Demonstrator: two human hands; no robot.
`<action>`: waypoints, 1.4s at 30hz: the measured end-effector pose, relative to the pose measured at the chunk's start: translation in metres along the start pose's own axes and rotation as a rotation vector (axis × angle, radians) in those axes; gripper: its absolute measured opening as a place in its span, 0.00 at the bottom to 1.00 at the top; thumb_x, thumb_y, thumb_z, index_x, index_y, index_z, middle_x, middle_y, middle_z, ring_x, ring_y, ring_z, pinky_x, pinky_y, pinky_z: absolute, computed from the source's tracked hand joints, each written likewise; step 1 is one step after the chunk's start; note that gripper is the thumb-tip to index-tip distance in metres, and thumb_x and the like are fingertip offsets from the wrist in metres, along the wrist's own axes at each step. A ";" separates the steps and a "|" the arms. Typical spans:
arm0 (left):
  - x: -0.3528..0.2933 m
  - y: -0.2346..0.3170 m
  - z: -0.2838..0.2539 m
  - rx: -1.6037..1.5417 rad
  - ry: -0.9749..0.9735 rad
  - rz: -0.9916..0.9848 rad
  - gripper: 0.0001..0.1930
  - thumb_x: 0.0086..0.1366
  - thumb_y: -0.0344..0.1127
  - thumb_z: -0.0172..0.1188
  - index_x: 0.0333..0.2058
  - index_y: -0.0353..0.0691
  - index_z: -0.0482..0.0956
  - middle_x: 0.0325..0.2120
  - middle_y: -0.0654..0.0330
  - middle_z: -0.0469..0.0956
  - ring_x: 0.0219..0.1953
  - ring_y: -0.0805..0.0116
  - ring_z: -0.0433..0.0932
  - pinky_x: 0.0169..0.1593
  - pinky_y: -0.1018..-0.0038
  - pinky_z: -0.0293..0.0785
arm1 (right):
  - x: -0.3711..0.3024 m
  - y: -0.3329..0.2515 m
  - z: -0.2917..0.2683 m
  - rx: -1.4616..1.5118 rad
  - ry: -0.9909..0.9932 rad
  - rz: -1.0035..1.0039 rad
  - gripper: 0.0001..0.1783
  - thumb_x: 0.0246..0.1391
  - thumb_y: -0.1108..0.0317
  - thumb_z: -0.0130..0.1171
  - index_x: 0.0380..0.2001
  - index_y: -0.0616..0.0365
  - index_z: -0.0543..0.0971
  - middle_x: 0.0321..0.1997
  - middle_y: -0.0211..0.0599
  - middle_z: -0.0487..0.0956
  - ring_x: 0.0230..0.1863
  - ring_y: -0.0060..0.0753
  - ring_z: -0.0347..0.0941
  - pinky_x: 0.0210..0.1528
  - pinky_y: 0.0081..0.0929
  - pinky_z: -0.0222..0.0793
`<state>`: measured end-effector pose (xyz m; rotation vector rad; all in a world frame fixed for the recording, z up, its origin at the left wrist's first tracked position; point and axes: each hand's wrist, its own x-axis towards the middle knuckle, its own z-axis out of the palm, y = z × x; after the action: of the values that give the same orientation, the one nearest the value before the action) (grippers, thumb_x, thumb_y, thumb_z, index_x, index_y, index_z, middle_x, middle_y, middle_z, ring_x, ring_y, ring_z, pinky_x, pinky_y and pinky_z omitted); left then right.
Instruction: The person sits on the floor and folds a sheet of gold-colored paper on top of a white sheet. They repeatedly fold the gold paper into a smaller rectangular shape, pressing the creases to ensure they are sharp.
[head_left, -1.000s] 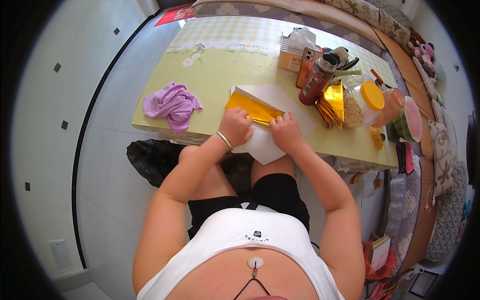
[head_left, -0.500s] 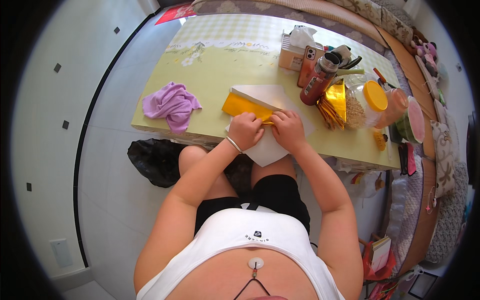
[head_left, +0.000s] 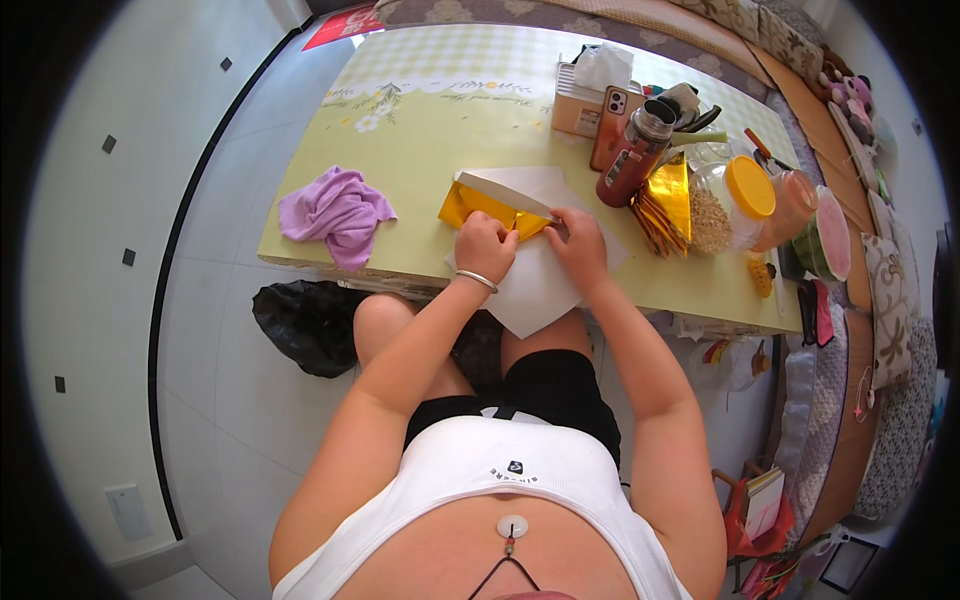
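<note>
A sheet of shiny gold paper (head_left: 455, 208) lies partly folded near the table's front edge, over a white sheet of paper (head_left: 530, 298) that hangs past the edge toward my knees. My left hand (head_left: 486, 248), with a silver bangle at the wrist, is closed on the gold paper's near side, its fingertips curled in. At the right end of the gold paper, my right hand (head_left: 578, 243) pinches the folded edge between thumb and fingers. A pale strip shows along the paper's raised far side. My fingers hide part of the fold.
Left on the table (head_left: 420, 130) sits a crumpled purple cloth (head_left: 337, 215). To the right stand a red thermos (head_left: 632, 160), a phone (head_left: 613, 125), a tissue box (head_left: 578, 105), folded gold foil pieces (head_left: 667, 200), a yellow-lidded jar (head_left: 718, 205) and a cut watermelon (head_left: 825, 240).
My hands have moved apart slightly, the right one now at the fold's right end. The gold paper's far side has lifted, with a pale strip standing up. The view shifted a little.
</note>
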<state>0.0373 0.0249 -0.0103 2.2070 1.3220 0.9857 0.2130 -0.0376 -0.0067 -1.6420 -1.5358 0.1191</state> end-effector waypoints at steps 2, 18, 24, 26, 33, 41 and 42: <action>0.002 0.002 -0.002 0.036 -0.038 -0.045 0.11 0.52 0.38 0.70 0.20 0.38 0.83 0.27 0.54 0.77 0.32 0.55 0.77 0.38 0.62 0.75 | -0.005 -0.009 -0.001 -0.141 0.042 -0.136 0.14 0.52 0.70 0.62 0.43 0.61 0.80 0.48 0.42 0.81 0.52 0.47 0.74 0.56 0.40 0.69; 0.012 -0.007 0.002 0.059 -0.102 -0.047 0.10 0.51 0.38 0.67 0.19 0.38 0.82 0.25 0.53 0.78 0.32 0.55 0.78 0.40 0.62 0.76 | -0.032 -0.025 0.014 -0.332 -0.388 -0.297 0.49 0.57 0.40 0.57 0.69 0.68 0.58 0.73 0.56 0.59 0.76 0.51 0.50 0.77 0.44 0.42; 0.007 -0.001 -0.029 0.151 -0.202 0.055 0.10 0.51 0.38 0.66 0.18 0.40 0.80 0.26 0.53 0.77 0.31 0.54 0.78 0.38 0.62 0.76 | -0.032 -0.029 0.014 -0.374 -0.432 -0.286 0.47 0.57 0.38 0.56 0.69 0.59 0.61 0.74 0.58 0.56 0.76 0.56 0.48 0.76 0.47 0.41; 0.005 -0.016 -0.048 0.137 -0.175 0.229 0.05 0.50 0.35 0.64 0.23 0.40 0.80 0.30 0.55 0.78 0.35 0.53 0.77 0.41 0.60 0.74 | -0.029 -0.037 0.008 -0.390 -0.467 -0.292 0.44 0.55 0.38 0.58 0.68 0.51 0.65 0.74 0.58 0.57 0.76 0.58 0.49 0.75 0.47 0.44; 0.030 -0.061 -0.094 0.328 -0.248 0.832 0.18 0.52 0.30 0.59 0.43 0.40 0.81 0.48 0.56 0.79 0.53 0.56 0.75 0.59 0.60 0.68 | -0.020 -0.033 -0.006 -0.242 -0.522 -0.326 0.35 0.52 0.43 0.65 0.62 0.39 0.75 0.72 0.60 0.59 0.74 0.61 0.53 0.74 0.48 0.48; 0.010 -0.071 -0.091 0.287 -0.276 1.002 0.17 0.53 0.31 0.61 0.44 0.40 0.81 0.44 0.57 0.80 0.47 0.59 0.78 0.54 0.63 0.74 | -0.003 -0.001 -0.029 0.141 -0.541 -0.299 0.13 0.51 0.61 0.68 0.40 0.51 0.87 0.65 0.49 0.73 0.70 0.54 0.62 0.70 0.42 0.58; 0.004 -0.064 -0.090 0.244 -0.269 0.997 0.17 0.52 0.30 0.62 0.43 0.40 0.81 0.44 0.57 0.80 0.46 0.59 0.79 0.53 0.63 0.74 | -0.004 -0.003 -0.028 0.095 -0.499 -0.361 0.12 0.51 0.63 0.68 0.39 0.52 0.87 0.63 0.48 0.74 0.68 0.54 0.64 0.68 0.42 0.61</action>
<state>-0.0662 0.0562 0.0124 3.1095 0.1558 0.7659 0.2263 -0.0554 0.0110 -1.2894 -2.1426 0.4239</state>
